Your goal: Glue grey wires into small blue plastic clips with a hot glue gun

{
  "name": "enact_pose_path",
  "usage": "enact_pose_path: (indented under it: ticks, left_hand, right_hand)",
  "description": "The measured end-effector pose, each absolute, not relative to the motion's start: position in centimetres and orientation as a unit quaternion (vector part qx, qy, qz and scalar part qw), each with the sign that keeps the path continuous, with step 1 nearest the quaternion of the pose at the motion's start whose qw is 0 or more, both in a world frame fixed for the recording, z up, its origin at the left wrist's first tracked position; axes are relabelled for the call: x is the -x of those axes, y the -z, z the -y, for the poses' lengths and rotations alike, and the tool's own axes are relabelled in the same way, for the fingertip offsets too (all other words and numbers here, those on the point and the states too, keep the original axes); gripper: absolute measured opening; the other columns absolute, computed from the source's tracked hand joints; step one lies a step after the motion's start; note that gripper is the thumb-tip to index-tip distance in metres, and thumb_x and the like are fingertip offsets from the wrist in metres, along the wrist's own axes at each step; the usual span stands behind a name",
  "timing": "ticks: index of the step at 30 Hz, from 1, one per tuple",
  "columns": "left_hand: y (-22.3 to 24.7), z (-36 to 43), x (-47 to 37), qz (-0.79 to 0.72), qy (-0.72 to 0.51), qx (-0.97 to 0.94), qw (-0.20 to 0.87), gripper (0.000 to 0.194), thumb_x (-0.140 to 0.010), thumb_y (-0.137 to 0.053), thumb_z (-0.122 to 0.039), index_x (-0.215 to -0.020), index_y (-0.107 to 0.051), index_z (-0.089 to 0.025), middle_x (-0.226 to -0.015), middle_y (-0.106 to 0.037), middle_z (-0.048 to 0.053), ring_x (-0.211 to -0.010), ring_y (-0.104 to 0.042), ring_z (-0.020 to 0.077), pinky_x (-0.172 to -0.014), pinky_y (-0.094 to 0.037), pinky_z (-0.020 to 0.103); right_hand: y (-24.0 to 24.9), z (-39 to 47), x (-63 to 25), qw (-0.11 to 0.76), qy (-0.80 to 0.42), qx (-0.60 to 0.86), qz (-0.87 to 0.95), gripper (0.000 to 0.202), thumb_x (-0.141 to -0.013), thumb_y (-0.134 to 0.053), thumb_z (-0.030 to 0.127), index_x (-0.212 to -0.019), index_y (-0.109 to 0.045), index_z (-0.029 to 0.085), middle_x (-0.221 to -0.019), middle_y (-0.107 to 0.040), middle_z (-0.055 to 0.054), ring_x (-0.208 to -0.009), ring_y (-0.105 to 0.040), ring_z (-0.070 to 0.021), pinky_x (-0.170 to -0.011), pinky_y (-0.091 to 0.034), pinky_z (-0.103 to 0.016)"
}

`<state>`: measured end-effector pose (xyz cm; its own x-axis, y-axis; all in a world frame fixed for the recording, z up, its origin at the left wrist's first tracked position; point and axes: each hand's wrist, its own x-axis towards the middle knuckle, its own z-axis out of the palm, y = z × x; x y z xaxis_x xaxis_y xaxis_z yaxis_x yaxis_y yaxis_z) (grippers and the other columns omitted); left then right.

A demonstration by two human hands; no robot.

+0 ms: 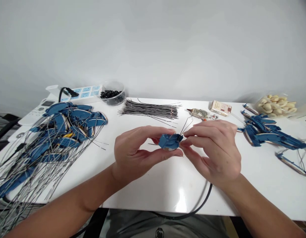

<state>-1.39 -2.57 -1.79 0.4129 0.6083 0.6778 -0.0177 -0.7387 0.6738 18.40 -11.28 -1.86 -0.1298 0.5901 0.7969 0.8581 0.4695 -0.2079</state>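
Observation:
Just above the middle of the white table, my left hand point(140, 148) grips a small blue plastic part point(169, 141) between thumb and fingers. Thin dark wires point(185, 127) rise from the right end of that part and bend into a loop. At this same end, the fingertips of my right hand point(211, 148) are pinched together against the part and the wire base. What lies between the right fingertips is too small and too hidden to name.
Blue parts with long wires point(65, 132) are heaped left. Behind my hands lie a wire bundle point(150, 109), a tub of black pieces point(113, 94) and a small box point(220, 108). More blue parts point(269, 132) and a container of pale pieces point(277, 105) are right.

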Motion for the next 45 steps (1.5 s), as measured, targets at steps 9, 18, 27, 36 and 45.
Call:
enact_pose_path:
  ticks: [9,18,27,36,45]
  left_hand:
    - [1.47,2.55,1.48,-0.182,-0.498,-0.796,0.292,0.044,-0.072,-0.098,-0.03,-0.11,-0.076,-0.028,-0.098,-0.082,-0.001,-0.078,-0.077,0.0148,-0.07,-0.067,0.027]
    - [1.84,2.94,1.8,-0.205,-0.488,-0.782,0.329,0.043,-0.075,-0.096,-0.03,-0.113,-0.077,-0.032,-0.103,-0.082,-0.002,-0.085,-0.078,0.0186,-0.074,-0.068,0.033]
    - [1.76,2.89,1.73,-0.197,-0.492,-0.782,0.327,0.048,-0.072,-0.097,-0.026,-0.115,-0.076,-0.031,-0.104,-0.082,-0.003,-0.085,-0.078,0.017,-0.075,-0.068,0.03]
    - [1.97,2.86,1.79,-0.186,-0.501,-0.775,0.337,0.048,-0.072,-0.098,-0.029,-0.116,-0.077,-0.03,-0.105,-0.082,-0.003,-0.085,-0.078,0.016,-0.076,-0.068,0.028]
    - [1.97,2.22,1.34,-0.187,-0.482,-0.789,0.332,0.041,-0.075,-0.095,-0.035,-0.11,-0.076,-0.027,-0.1,-0.081,0.004,-0.087,-0.077,0.0226,-0.08,-0.066,0.04]
  right_hand:
    - [1.66,11.3,-18.47,0.433,0.157,0.489,0.74,0.011,-0.093,-0.077,0.01,-0.1,-0.072,0.017,-0.099,-0.078,-0.006,-0.097,-0.07,-0.025,-0.089,-0.044,-0.048]
    - [1.6,11.27,-18.58,0.427,0.158,0.486,0.746,0.014,-0.092,-0.077,0.01,-0.101,-0.072,0.018,-0.099,-0.078,-0.006,-0.096,-0.07,-0.0257,-0.087,-0.045,-0.049]
    - [1.65,11.22,-18.69,0.439,0.147,0.469,0.752,0.02,-0.088,-0.079,0.006,-0.103,-0.071,0.016,-0.099,-0.076,-0.008,-0.096,-0.068,-0.0242,-0.083,-0.051,-0.045]
    - [1.74,11.1,-18.54,0.437,0.141,0.478,0.749,0.019,-0.092,-0.075,0.009,-0.104,-0.069,0.021,-0.1,-0.076,-0.005,-0.097,-0.068,-0.0238,-0.084,-0.051,-0.045]
    - [1.91,11.18,-18.65,0.414,0.136,0.507,0.744,0.016,-0.09,-0.076,0.018,-0.103,-0.067,0.021,-0.111,-0.07,-0.009,-0.11,-0.065,-0.0286,-0.094,-0.046,-0.049]
